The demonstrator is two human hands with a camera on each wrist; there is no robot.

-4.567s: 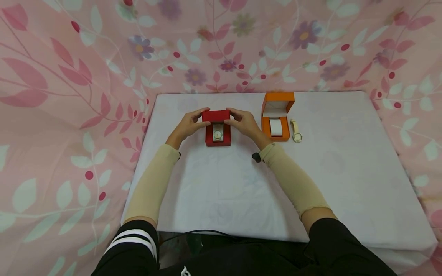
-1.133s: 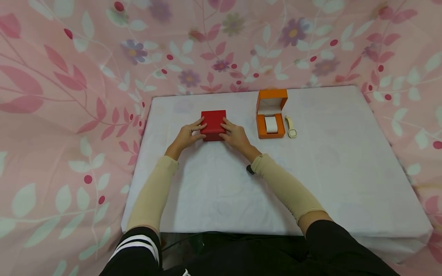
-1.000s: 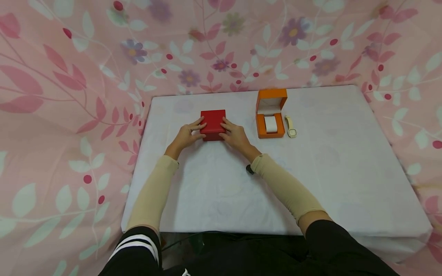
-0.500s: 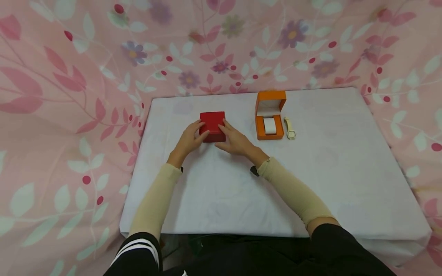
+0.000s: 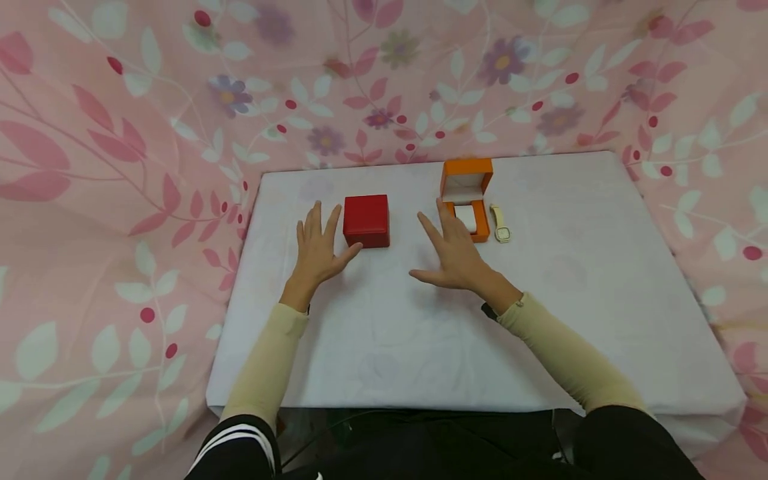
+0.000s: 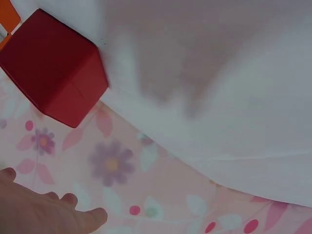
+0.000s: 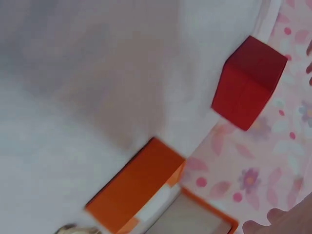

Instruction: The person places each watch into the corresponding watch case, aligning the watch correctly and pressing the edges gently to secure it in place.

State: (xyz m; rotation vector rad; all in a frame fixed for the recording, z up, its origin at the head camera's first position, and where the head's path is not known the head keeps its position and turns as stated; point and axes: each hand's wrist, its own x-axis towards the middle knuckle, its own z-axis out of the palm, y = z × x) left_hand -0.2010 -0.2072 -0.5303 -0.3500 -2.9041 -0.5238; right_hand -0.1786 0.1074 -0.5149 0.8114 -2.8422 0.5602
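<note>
The red watch box (image 5: 367, 220) sits closed on the white-covered table, its lid down, so the watch seen inside it earlier is hidden. Just left of it hovers my left hand (image 5: 315, 253), fingers spread, apart from the box. My right hand (image 5: 459, 257) is spread above the table, and its fingertips overlap the front left corner of the orange watch box (image 5: 482, 223) in the head view; contact cannot be told. That orange box stands with its lid up, a white cushion (image 5: 465, 218) inside. To its right lies a watch with a pale strap (image 5: 500, 223).
A white cloth covers the table (image 5: 372, 347). Behind it and at the sides hangs a pink floral curtain (image 5: 336, 80). In the right wrist view the orange box (image 7: 136, 187) lies below and left of the red box (image 7: 248, 83).
The red box's lid has come down over its watch. Both hands have since let go of the box; the left moved slightly left, the right moved right towards the orange box.
</note>
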